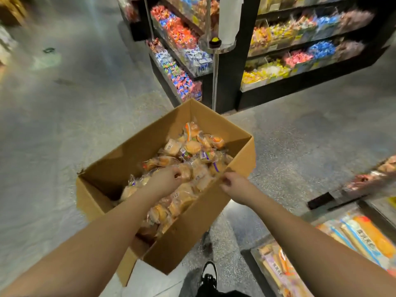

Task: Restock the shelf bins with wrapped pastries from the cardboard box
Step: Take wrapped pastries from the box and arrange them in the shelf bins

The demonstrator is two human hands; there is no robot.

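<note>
An open cardboard box (pixel 240 161) sits on the floor below me, filled with several clear-wrapped golden pastries (pixel 192 147). My left hand (pixel 166 179) reaches into the box and its curled fingers grip a wrapped pastry (pixel 184 171) near the middle of the pile. My right hand (pixel 232 184) is at the box's right wall, fingers curled over the cardboard rim. Shelf bins with wrapped bread sticks (pixel 353 239) lie at the lower right.
Black shelving (pixel 227 82) with bins of coloured wrapped candies stands beyond the box. A clear pole with a round tray (pixel 215 45) rises just behind the box's far corner. Grey floor spreads to the left. My shoe (pixel 209 273) is under the box's near side.
</note>
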